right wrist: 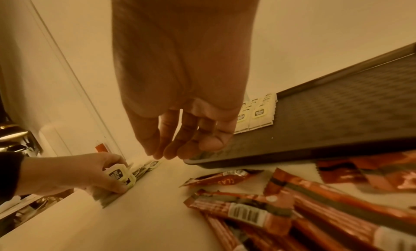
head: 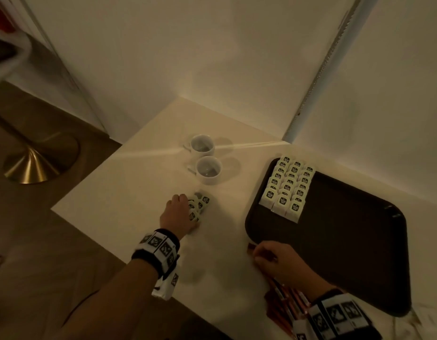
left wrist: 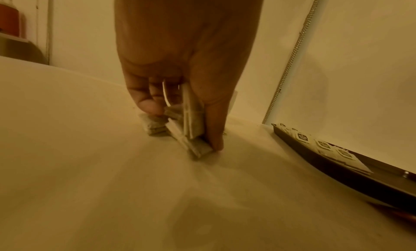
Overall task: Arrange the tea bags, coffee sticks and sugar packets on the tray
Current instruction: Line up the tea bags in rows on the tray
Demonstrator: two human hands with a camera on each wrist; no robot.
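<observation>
- The left hand [head: 179, 214] is down on the table [head: 144, 192], thumb and fingers [left wrist: 215, 123] curled round a small stack of tea bags [left wrist: 191, 128]; pinching them edge-on lets several be taken at once instead of one by one.
- A few loose bags [head: 202, 201] lie just beyond that hand, touching the gripped stack (how many are left there is hard to tell).
- The tray [head: 347, 241] sits to the right, well apart from the left hand, with rows of bags [head: 287, 186] overlapped like tiles in its far-left corner; overlapping leaves each label showing and saves room, I judge, for the other kinds.
- The right hand [head: 276, 261] rests at the tray's near-left edge, its fingers [right wrist: 186, 141] loosely bent and together, tips at the rim; it seems to hold nothing (a reddish bit shows at the knuckles in the head view, but I cannot tell if it is pinched). It probably steadies the tray.
- Coffee sticks [right wrist: 281, 206] lie heaped on the table under the right wrist, close to hand for a later turn.
- No sugar packets can be made out.
- Two cups [head: 205, 159] stand behind the loose bags, apart from the tray.
</observation>
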